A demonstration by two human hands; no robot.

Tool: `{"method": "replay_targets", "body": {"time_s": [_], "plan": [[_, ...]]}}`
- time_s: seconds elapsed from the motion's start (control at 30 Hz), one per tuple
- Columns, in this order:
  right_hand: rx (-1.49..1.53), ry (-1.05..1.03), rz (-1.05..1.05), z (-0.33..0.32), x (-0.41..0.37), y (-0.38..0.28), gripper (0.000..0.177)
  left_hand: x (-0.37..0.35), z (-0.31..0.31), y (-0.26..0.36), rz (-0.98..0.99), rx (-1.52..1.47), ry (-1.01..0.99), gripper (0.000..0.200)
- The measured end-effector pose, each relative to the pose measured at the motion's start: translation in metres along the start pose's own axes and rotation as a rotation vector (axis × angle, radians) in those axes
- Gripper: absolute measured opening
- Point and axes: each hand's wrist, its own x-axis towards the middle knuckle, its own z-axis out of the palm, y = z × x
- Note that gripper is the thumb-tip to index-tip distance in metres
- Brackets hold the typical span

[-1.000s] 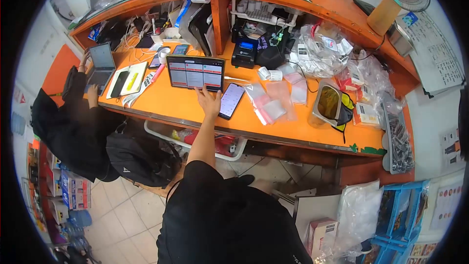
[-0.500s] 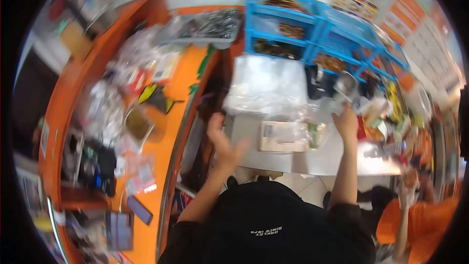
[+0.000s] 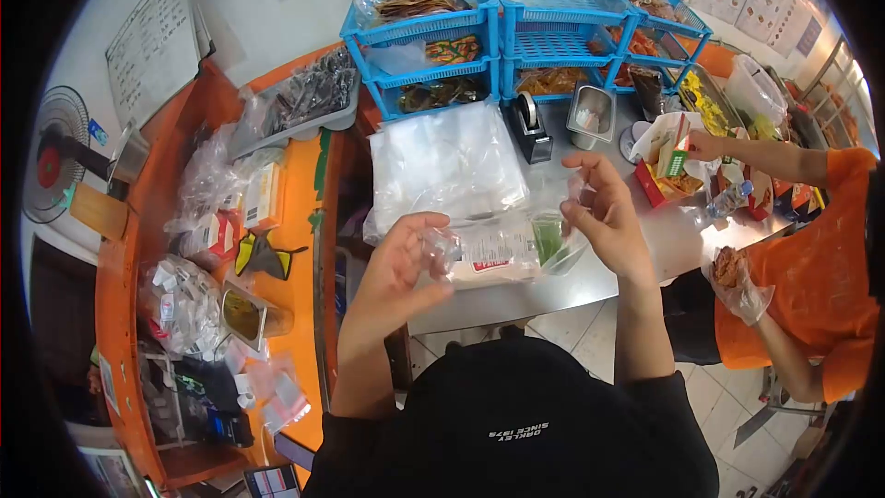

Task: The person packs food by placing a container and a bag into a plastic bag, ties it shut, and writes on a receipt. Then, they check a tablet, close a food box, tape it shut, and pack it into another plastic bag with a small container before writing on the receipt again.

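Thin clear plastic, which looks like a bag (image 3: 441,247), spans the space between my two hands above the table. My left hand (image 3: 398,269) curls around its crumpled left end, thumb stretched below. On the other side, my right hand (image 3: 610,221) pinches a bit of the plastic between thumb and forefinger. Beneath and behind it lies a pale pack with a red printed label (image 3: 490,265), beside a green item (image 3: 550,242). A stack of clear plastic bags (image 3: 442,161) lies just beyond my hands.
Past the stack stand a black tape dispenser (image 3: 530,129), a metal container (image 3: 592,115) and blue tiered baskets (image 3: 424,29). An orange counter (image 3: 300,207) holds trays and packets at left. At right, a person in an orange shirt (image 3: 802,286) holds a food box (image 3: 673,152).
My right hand has drawn back from near the metal container toward my left hand. Clear plastic now shows between both hands. The view has turned right, and the co-worker has come further into view.
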Motion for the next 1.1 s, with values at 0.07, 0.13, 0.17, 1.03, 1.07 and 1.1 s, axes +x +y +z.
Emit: {"method": "replay_targets", "body": {"time_s": [0.07,0.13,0.17,1.03,1.07,1.1], "plan": [[-0.184,-0.176,0.037,0.019,-0.002,-0.018,0.049,-0.009,0.009,0.004,0.081,0.033,0.020,0.058],[-0.277,-0.343,-0.003,0.057,-0.006,-0.014,0.040,-0.014,0.015,-0.001,0.195,0.468,0.153,0.056],[-0.375,-0.498,-0.053,0.075,-0.008,-0.011,0.033,-0.014,0.015,0.008,0.128,0.698,0.159,0.058],[-0.355,-0.572,-0.431,0.136,0.005,0.027,0.047,-0.026,-0.087,-0.189,0.009,0.394,-0.178,0.039],[-0.355,-0.567,-0.430,0.145,0.004,0.029,0.047,-0.026,-0.096,-0.196,-0.105,0.501,-0.325,0.037],[-0.615,-0.669,-0.266,0.153,0.004,0.030,0.042,-0.026,-0.103,-0.203,-0.219,0.607,-0.476,0.036]]}}
